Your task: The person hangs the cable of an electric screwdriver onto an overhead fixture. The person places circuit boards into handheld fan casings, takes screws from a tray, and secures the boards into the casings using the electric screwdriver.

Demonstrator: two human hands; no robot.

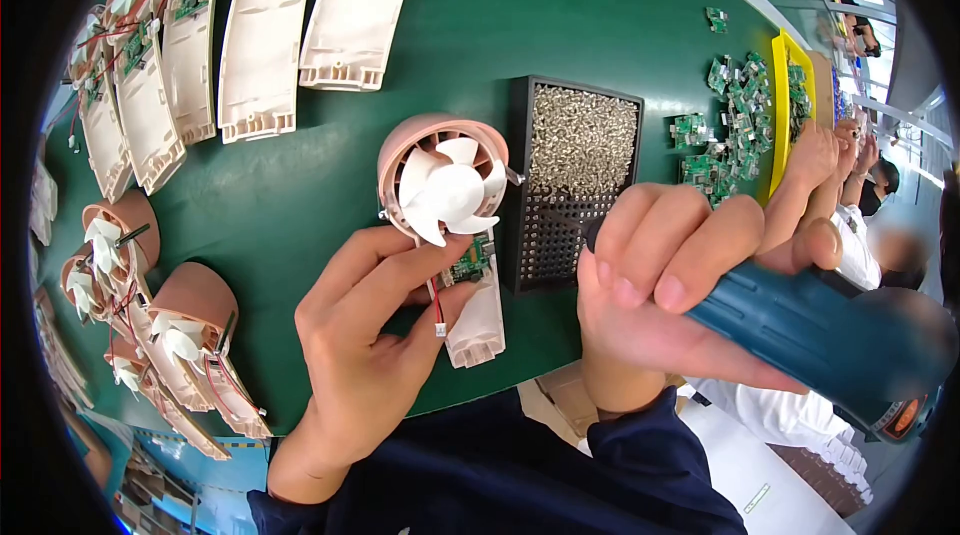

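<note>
My left hand [365, 345] is closed around a half-built handheld fan [450, 195] with a pinkish ring and white blades. Below the ring, a green circuit board [472, 263] sits in its cream handle shell [478, 330], and a red-and-white wire ends in a small plug by my thumb. A teal electric screwdriver [790, 320] is gripped in my right hand [665, 265]. Its dark front end points left, over the lower right of a black screw tray [521, 185]. Small metal screws [583, 140] are heaped in the tray's upper part, with rows of holes below.
Cream handle shells [262, 55] with boards lie at the upper left. Several fan assemblies [190, 320] with loose wires lie at the left. Loose green boards [740, 115] are piled at the right beside a yellow bin [779, 105]. Other people's hands [815, 155] work beyond it.
</note>
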